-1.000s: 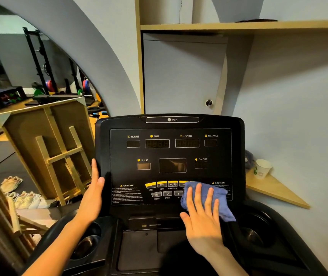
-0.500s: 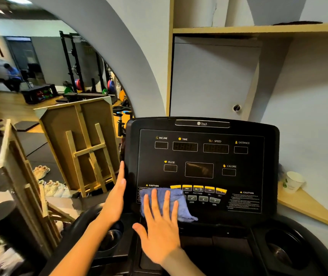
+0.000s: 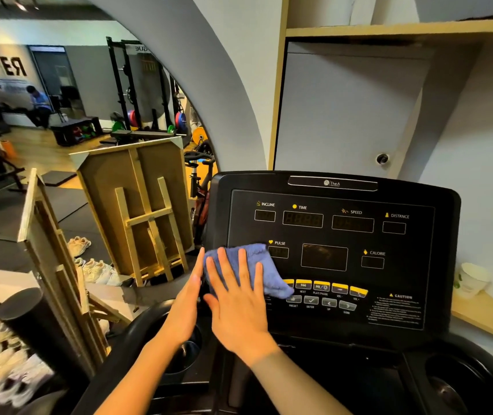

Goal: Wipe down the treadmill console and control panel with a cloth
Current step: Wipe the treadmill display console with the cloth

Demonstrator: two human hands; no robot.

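Since half a second ago your cloth has climbed from the button row toward the left middle of the panel, and your head has swung left with it.

Your black, glossy plastic treadmill console [image 3: 338, 259] fills the right of the view, its flat control panel tilted toward you, with dull dark display windows and a row of raised yellow buttons [image 3: 326, 285] low down. You are mid-wipe on the left side, judging by the spread hand. The upper readouts and the right half, down to the caution text, look like the next ground; take them with long flat strokes and light pressure over the keys.

Your right hand [image 3: 239, 304] lies open, fingers splayed, palm pressing the cloth flat rather than gripping it. Your left hand [image 3: 186, 307] rests straight-fingered against the console's left edge, bracing; whether the thumb hooks behind it is hidden.

Under the right fingers sits the soft, nubbly blue terry cloth [image 3: 254, 268], folded to a rough pad, just beside the PULSE window.
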